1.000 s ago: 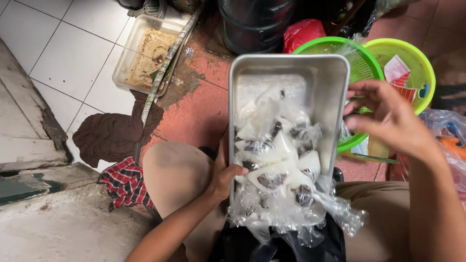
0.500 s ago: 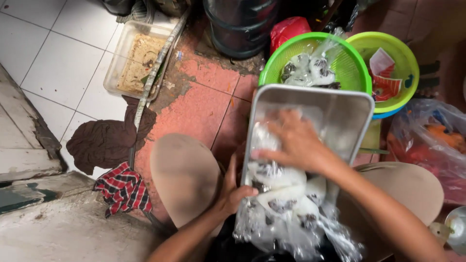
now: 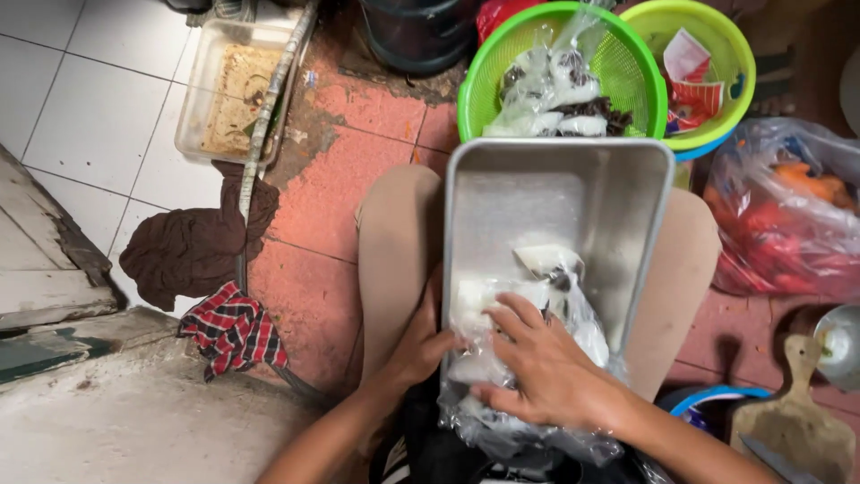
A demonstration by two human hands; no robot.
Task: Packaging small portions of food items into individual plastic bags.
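1. Head view: the metal tray (image 3: 555, 193) rests tilted across the person's knees (image 3: 394, 242). The left hand (image 3: 421, 345) grips its near left edge, fingers closed on the rim. If that hold loosens, the tray could slide off the lap.
2. The right hand (image 3: 546, 372) presses down with fingers spread and closed on nothing, flat on the clear plastic bags (image 3: 528, 296) heaped at the tray's near end. Hard pressure could burst a bag.
3. Several bags spill over the near rim toward the lap and could drop.
4. The green basket (image 3: 560, 76) beyond the tray already holds filled bags and stands just beside the tray's far end, so a shove could tip it.
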